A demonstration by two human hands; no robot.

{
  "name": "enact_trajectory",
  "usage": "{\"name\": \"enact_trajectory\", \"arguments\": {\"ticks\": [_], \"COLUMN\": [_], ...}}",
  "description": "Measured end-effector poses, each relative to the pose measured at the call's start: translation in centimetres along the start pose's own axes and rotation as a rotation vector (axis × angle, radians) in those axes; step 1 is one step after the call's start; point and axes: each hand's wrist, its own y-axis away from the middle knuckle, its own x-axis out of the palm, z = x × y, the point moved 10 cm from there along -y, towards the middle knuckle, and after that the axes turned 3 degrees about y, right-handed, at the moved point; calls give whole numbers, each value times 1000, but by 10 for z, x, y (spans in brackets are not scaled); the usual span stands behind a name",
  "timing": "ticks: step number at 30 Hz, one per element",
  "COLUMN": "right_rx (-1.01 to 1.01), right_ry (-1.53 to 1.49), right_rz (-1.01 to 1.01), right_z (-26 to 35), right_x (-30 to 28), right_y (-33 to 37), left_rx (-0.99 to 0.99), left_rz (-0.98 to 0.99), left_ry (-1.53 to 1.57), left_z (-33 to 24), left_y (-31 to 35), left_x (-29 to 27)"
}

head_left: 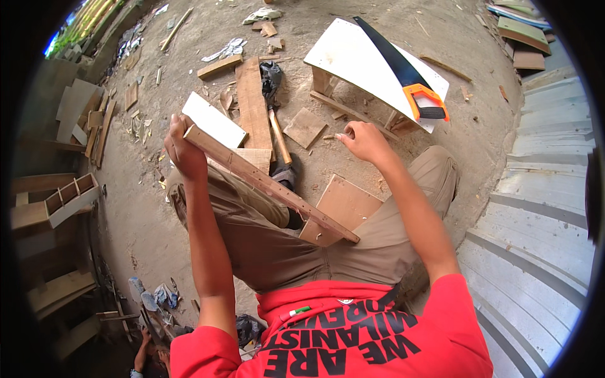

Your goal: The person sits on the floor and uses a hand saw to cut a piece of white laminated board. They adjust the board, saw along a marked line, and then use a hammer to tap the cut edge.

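My left hand (184,148) is closed round the upper left end of a long, narrow wooden board (271,184). The board stands on edge and slants down across my lap to my right thigh. Beside it, between my legs, a flat brown wood panel (350,200) rests at a tilt. My right hand (367,142) hovers away from the board, thumb and fingers pinched together; anything between them is too small to make out. A square piece of wood (305,128) lies on the ground left of that hand. A wooden tool handle (279,135) lies further left, its head unclear.
An orange-handled handsaw (397,60) lies on a low white-topped bench (340,47). Planks (253,104), a white board (214,120) and a black plastic bag (271,79) lie ahead. Corrugated metal sheeting (529,233) borders the right. Another person's arm (144,349) shows at lower left.
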Motion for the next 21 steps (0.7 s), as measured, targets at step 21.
{"name": "enact_trajectory", "arguments": {"ticks": [21], "right_rx": [214], "right_ry": [-449], "right_rz": [201], "right_z": [38], "right_x": [272], "right_y": [-183], "left_rx": [-242], "left_rz": [85], "left_ry": [-235], "left_z": [63], "left_y": [8], "left_x": [-6]}}
